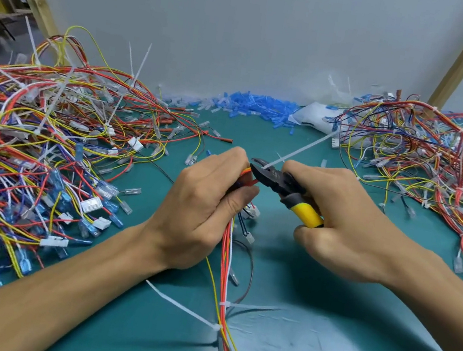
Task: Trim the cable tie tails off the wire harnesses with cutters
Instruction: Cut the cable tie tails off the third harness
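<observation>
My left hand (205, 201) grips a wire harness (228, 266) of red, orange, yellow and white wires that trails down toward me over the green mat. My right hand (347, 224) holds cutters (280, 186) with yellow and grey handles. The black jaws sit around the base of a long white cable tie tail (304, 150), right beside my left thumb. The tail sticks up and to the right. Lower on the same harness, two more white ties carry tails, one (182, 307) pointing left and one (255, 307) pointing right.
A large heap of harnesses with tie tails (47, 146) covers the left of the green mat (319, 341). Another heap (438, 165) lies at the right. Blue terminal sleeves (253, 106) and a white plastic bag (315, 116) rest against the grey back wall.
</observation>
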Motion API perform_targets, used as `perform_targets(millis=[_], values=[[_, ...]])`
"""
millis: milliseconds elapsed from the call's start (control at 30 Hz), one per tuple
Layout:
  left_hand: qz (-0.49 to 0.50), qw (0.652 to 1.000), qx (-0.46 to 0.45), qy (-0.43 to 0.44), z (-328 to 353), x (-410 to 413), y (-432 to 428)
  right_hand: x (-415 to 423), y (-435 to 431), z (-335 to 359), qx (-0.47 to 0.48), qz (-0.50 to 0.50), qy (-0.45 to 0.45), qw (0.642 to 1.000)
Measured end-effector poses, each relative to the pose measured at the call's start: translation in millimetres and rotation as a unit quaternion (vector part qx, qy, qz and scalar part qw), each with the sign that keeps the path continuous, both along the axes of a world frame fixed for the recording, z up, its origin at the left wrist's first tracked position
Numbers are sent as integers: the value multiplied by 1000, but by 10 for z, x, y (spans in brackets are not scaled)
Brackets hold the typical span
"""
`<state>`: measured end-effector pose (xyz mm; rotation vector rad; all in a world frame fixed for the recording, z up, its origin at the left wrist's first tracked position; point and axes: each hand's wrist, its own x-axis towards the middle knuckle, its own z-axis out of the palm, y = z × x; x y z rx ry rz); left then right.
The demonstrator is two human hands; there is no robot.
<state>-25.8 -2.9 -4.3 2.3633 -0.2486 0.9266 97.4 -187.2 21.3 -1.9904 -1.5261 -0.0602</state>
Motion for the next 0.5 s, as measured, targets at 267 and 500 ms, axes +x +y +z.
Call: perform_targets(millis=[267,500], values=[[-7,1000,9,-1,-2,12,13,13,-6,11,-20,-13,-6,1000],[-3,1000,27,-5,-21,19,16,13,-18,43,-39,-3,0,999]])
